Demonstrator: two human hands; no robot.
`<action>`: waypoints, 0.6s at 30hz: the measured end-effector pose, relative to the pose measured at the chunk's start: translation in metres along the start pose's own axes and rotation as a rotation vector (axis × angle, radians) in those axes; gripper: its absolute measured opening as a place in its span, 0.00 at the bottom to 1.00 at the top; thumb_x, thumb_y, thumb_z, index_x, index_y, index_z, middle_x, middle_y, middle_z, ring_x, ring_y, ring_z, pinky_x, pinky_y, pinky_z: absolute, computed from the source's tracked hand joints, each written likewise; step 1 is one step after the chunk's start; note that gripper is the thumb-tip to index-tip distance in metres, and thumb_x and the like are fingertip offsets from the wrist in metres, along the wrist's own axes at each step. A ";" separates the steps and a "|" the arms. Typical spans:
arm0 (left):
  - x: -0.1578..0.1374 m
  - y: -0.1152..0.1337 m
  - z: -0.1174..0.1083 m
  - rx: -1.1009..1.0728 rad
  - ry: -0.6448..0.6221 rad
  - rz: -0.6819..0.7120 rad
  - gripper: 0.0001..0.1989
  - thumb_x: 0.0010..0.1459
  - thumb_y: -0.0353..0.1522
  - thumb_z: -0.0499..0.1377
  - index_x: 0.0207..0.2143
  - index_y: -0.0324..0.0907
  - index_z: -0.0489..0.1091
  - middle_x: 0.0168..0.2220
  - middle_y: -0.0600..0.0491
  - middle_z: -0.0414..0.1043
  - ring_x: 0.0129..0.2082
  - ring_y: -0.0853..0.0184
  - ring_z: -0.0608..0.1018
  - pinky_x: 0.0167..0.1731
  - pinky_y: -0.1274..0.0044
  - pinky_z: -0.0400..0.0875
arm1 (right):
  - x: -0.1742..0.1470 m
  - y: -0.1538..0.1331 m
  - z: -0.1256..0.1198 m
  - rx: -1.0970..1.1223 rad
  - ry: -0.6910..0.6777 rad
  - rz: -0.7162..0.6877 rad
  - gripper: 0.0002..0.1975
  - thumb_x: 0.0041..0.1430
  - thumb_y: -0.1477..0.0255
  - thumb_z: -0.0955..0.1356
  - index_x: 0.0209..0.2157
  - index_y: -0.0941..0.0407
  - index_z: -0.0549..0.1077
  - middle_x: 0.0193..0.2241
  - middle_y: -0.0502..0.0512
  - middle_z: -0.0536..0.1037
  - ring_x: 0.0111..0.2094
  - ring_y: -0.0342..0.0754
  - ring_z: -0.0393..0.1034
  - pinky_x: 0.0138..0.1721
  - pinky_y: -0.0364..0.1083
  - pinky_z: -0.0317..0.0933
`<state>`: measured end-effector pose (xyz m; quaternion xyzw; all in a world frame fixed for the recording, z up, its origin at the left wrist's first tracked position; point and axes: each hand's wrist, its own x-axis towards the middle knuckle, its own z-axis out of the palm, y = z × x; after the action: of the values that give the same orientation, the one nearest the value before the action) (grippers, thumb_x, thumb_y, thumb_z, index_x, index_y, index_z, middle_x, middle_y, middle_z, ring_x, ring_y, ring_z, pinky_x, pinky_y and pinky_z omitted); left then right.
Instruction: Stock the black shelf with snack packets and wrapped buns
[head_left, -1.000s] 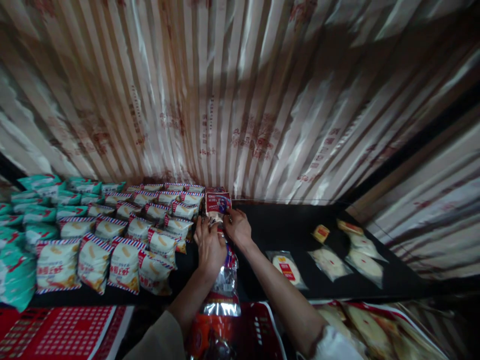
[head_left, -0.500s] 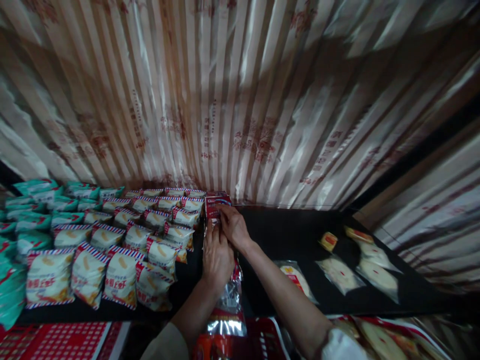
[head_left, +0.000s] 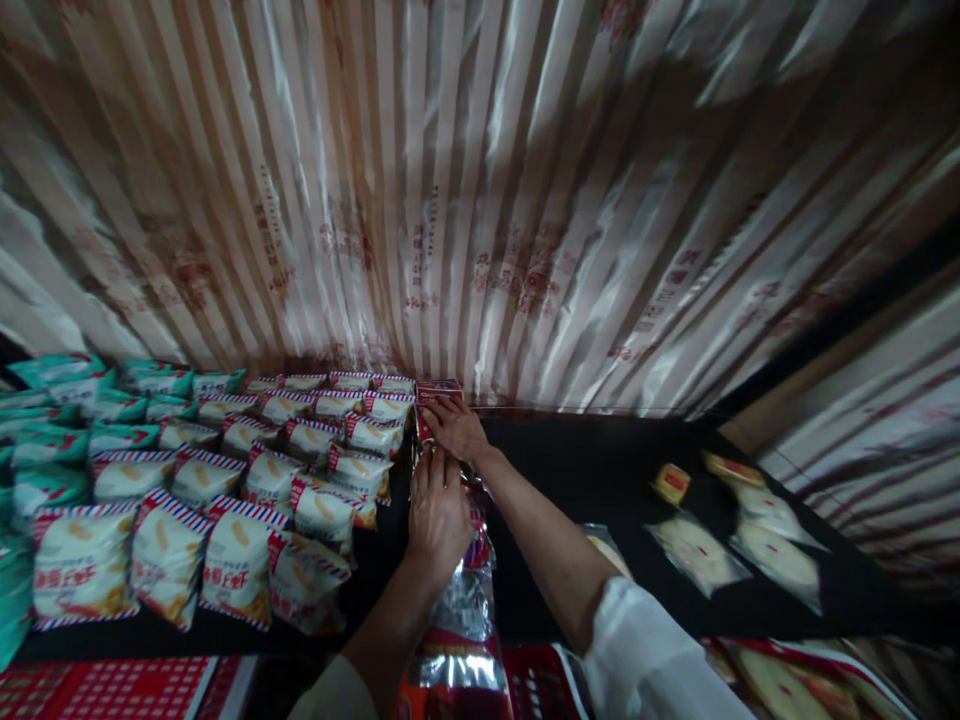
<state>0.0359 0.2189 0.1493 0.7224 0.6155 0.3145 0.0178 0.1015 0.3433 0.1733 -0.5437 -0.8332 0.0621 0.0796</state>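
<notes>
A column of shiny red and silver packets point(head_left: 466, 605) runs from the front edge toward the back of the black surface point(head_left: 540, 470). My right hand point(head_left: 456, 428) lies palm down on the red packet point(head_left: 439, 388) at the far end, its fingers apart. Just nearer to me, my left hand point(head_left: 439, 515) rests on the same column, fingers stretched out and pointing away. Both palms are hidden, as are the parts of the packets under them. Beside the column on the left stand rows of white snack bags point(head_left: 238, 560) with striped edges.
Green bags point(head_left: 52, 487) stand in rows at far left. To the right lie flat round items in clear bags point(head_left: 697, 550) and a small yellow packet point(head_left: 671, 484). Red baskets point(head_left: 142, 690) sit along the front edge. A pleated, printed curtain point(head_left: 450, 200) hangs behind.
My right hand has flattened out on the far red packet, where its fingers were bent before. My left hand has stayed almost in place. The view has shifted slightly.
</notes>
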 end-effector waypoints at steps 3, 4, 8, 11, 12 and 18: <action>0.000 -0.002 0.001 -0.013 -0.011 -0.020 0.18 0.56 0.26 0.50 0.49 0.32 0.64 0.55 0.39 0.62 0.58 0.52 0.62 0.57 0.61 0.59 | 0.003 -0.002 0.004 0.000 -0.058 0.088 0.24 0.65 0.58 0.52 0.58 0.46 0.59 0.60 0.51 0.60 0.61 0.55 0.48 0.56 0.58 0.47; 0.000 -0.002 0.001 -0.018 -0.010 -0.030 0.18 0.56 0.26 0.50 0.50 0.32 0.63 0.55 0.39 0.61 0.58 0.52 0.62 0.57 0.61 0.59 | 0.004 -0.004 0.004 -0.001 -0.067 0.111 0.24 0.64 0.57 0.52 0.59 0.46 0.59 0.61 0.51 0.59 0.61 0.56 0.48 0.56 0.58 0.47; 0.002 -0.003 0.001 -0.034 -0.003 -0.062 0.18 0.54 0.24 0.51 0.49 0.32 0.63 0.53 0.39 0.62 0.58 0.53 0.62 0.56 0.62 0.60 | 0.009 -0.008 0.005 -0.005 -0.075 0.146 0.25 0.62 0.56 0.55 0.60 0.43 0.56 0.61 0.52 0.58 0.61 0.59 0.48 0.54 0.60 0.48; 0.003 -0.001 0.000 -0.047 -0.015 -0.067 0.18 0.53 0.24 0.51 0.48 0.33 0.64 0.53 0.40 0.62 0.58 0.54 0.62 0.56 0.62 0.60 | 0.010 -0.008 0.005 -0.001 -0.088 0.163 0.25 0.62 0.56 0.55 0.60 0.41 0.55 0.62 0.51 0.57 0.60 0.59 0.49 0.54 0.60 0.48; 0.004 -0.001 -0.001 -0.046 -0.021 -0.068 0.18 0.53 0.24 0.51 0.48 0.33 0.63 0.53 0.40 0.62 0.58 0.54 0.62 0.56 0.62 0.60 | 0.010 -0.008 0.005 0.001 -0.088 0.162 0.24 0.62 0.56 0.55 0.60 0.41 0.56 0.62 0.51 0.56 0.60 0.59 0.50 0.54 0.60 0.48; 0.005 -0.001 -0.003 -0.044 -0.010 -0.081 0.18 0.53 0.25 0.51 0.48 0.34 0.64 0.54 0.40 0.61 0.58 0.54 0.61 0.57 0.62 0.58 | 0.009 -0.008 -0.001 -0.010 -0.113 0.142 0.25 0.63 0.55 0.51 0.60 0.42 0.56 0.62 0.51 0.56 0.61 0.58 0.47 0.55 0.59 0.46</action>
<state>0.0341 0.2221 0.1538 0.6977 0.6372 0.3236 0.0496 0.0911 0.3490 0.1763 -0.5974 -0.7960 0.0941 0.0251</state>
